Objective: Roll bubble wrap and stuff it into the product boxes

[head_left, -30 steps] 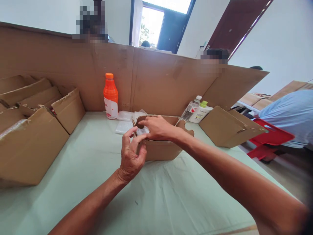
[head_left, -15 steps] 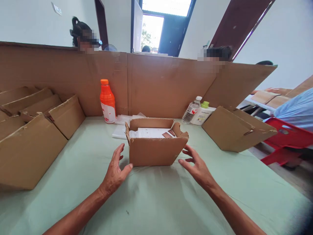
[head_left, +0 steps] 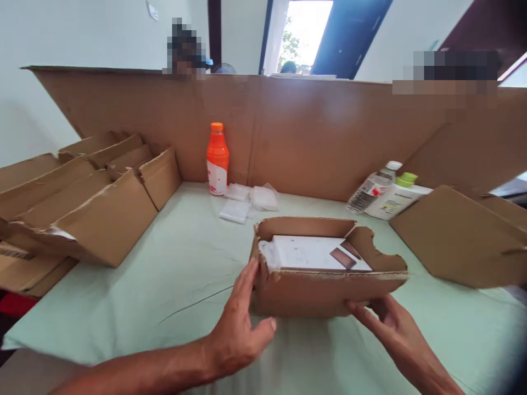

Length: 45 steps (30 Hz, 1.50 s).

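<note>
An open-topped brown cardboard box (head_left: 302,296) is between my two hands, its front wall facing me. Inside it lie a white box with brown rectangles on it (head_left: 308,252) and a clear plastic packet (head_left: 269,254) at the left end. My left hand (head_left: 241,321) presses its fingers against the left wall, the thumb held apart near the lower front edge. At the lower right front corner, my right hand (head_left: 387,323) grips the cardboard box, with some fingers hidden beneath or behind it.
Flat clear plastic packets (head_left: 235,210) lie near an orange bottle (head_left: 217,162). Cardboard bins (head_left: 119,214) stand at left, another cardboard box (head_left: 448,241) at right. A water bottle (head_left: 373,189) and a white green-capped bottle (head_left: 397,200) lean near the cardboard partition (head_left: 304,137). People sit beyond it.
My hands, apart from the cardboard box before, now touch it. The box has come nearer to me and rightward, away from the plastic packets. The view has turned left.
</note>
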Motion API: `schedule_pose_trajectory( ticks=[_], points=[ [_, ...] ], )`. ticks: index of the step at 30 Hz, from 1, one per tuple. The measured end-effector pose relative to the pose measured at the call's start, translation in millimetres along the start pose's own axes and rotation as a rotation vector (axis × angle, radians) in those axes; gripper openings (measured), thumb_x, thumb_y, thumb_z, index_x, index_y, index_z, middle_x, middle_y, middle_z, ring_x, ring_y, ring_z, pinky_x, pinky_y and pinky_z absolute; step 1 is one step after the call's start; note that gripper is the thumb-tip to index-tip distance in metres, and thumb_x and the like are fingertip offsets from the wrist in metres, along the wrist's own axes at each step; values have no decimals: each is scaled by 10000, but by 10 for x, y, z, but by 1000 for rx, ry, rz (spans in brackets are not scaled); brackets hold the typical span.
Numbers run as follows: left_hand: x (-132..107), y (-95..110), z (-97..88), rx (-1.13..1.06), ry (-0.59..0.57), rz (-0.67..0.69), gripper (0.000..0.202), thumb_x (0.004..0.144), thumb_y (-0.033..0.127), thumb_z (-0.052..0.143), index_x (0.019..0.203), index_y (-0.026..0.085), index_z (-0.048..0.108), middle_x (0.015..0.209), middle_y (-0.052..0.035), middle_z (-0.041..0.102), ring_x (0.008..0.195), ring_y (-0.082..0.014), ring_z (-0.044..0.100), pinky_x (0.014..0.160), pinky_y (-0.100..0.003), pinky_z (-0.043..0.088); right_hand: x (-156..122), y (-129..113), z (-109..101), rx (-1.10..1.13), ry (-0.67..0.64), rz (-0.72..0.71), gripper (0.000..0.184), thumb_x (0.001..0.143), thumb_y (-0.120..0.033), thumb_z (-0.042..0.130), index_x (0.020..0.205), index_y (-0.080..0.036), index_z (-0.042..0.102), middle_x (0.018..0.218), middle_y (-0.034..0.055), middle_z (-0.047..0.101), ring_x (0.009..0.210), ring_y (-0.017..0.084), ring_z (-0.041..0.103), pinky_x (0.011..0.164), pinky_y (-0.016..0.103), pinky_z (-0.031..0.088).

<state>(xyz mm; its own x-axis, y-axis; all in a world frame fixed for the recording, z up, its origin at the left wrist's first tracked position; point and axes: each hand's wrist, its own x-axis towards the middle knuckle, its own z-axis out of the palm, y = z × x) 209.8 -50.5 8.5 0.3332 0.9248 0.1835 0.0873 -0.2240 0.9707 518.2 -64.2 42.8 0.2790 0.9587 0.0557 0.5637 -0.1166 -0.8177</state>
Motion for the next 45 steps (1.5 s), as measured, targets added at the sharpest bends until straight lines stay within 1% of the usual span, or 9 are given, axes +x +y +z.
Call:
schedule_pose_trajectory(
  ticks=[4,7,9,12,16,22,31,40,45],
  points=[
    [-745,-307,-653,131,314,-66,826,864,302,641,1581,360,236,1568,-98,428,1374,-360,508,1132,-563,460,239,-507,769,87,-286,-207,543,772,-583,699,1148,-192,665,1171,147,737,1065,351,692,918,471,574],
    [-1017,-424,-1124,177,553,-140,821,888,352,655,1579,374,212,1548,-115,445,1336,-360,548,1037,-537,550,595,-1010,1517,145,-501,-432,548,839,-519,648,1277,-192,609,1292,131,682,1154,322,645,975,472,535],
    [-961,-393,-1332,182,639,-130,796,906,351,632,1581,366,210,1602,-107,367,1413,-354,464,1061,-524,532,853,-1288,1995,118,-520,-538,599,856,-467,625,1383,-195,535,1395,138,612,1218,317,599,1012,490,500],
    [-611,-341,-1480,212,683,-49,763,902,339,615,1573,342,251,1656,-94,259,1515,-342,292,1107,-518,485,1108,-1519,2588,58,-353,-458,693,874,-363,564,1509,-148,388,1531,215,454,1320,336,523,1028,522,473],
    [-83,-449,-1543,208,619,-11,740,881,323,623,1551,316,308,1680,-105,168,1530,-336,255,1099,-515,486,1087,-1488,3056,39,-403,-488,757,860,-380,585,1538,-146,343,1520,223,466,1296,331,556,1023,511,488],
    [420,-667,-1681,154,556,16,642,947,416,565,1534,282,341,1695,-110,102,1540,-307,234,1156,-509,418,1124,-1514,3437,-94,-446,-644,969,771,-468,711,1552,-100,271,1525,249,452,1406,377,445,1130,536,386],
    [1189,-1043,-2316,254,530,59,719,935,554,500,1531,180,352,1669,-173,224,1538,-312,247,1215,-542,297,1602,-1953,3923,-372,-292,-488,590,953,-281,454,1505,-102,346,1451,229,538,1326,344,509,1052,501,392],
    [1284,-1166,-2476,331,464,-46,648,939,590,438,1431,173,502,1520,-141,516,1427,-270,464,1212,-474,330,1779,-1968,4072,-474,-299,-535,457,993,-339,461,1363,-73,492,1482,248,476,1385,375,387,1088,524,297],
    [1090,-1024,-2417,340,412,-19,615,971,592,343,1457,221,414,1476,-157,518,1423,-329,440,1185,-627,288,1470,-1963,3848,-562,-298,-551,354,979,-374,531,1222,-127,601,1327,146,631,1184,254,563,991,366,428]
  ],
)
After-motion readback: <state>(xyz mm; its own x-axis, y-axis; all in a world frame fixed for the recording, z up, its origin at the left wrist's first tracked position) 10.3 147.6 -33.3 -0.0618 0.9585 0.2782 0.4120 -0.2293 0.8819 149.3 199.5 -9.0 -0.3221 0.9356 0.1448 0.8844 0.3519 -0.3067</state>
